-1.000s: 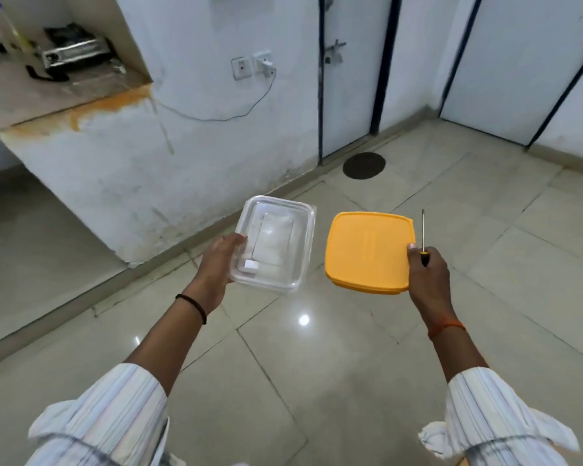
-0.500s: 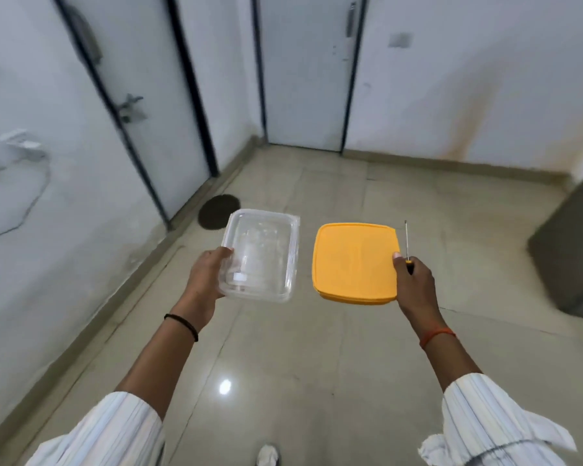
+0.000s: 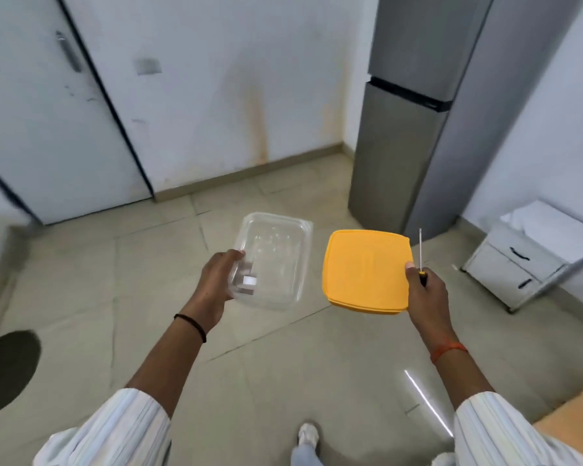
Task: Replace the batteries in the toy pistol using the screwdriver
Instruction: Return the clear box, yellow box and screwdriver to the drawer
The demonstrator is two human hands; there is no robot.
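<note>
Clear, glossy plastic container (image 3: 272, 260), rectangular with rounded corners, was gripped at its near edge by the left hand (image 3: 216, 284); something small and white lay inside. Right hand (image 3: 426, 290) pinched a matte orange lid (image 3: 367, 269) together with the thin steel-shafted screwdriver (image 3: 420, 255). No toy pistol or batteries in view. Judged a fetching step; next needs a work surface and the toy.

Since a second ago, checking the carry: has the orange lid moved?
Yes. The orange lid has been carried rightward through the room, from beside the doors to in front of the fridge.
</note>
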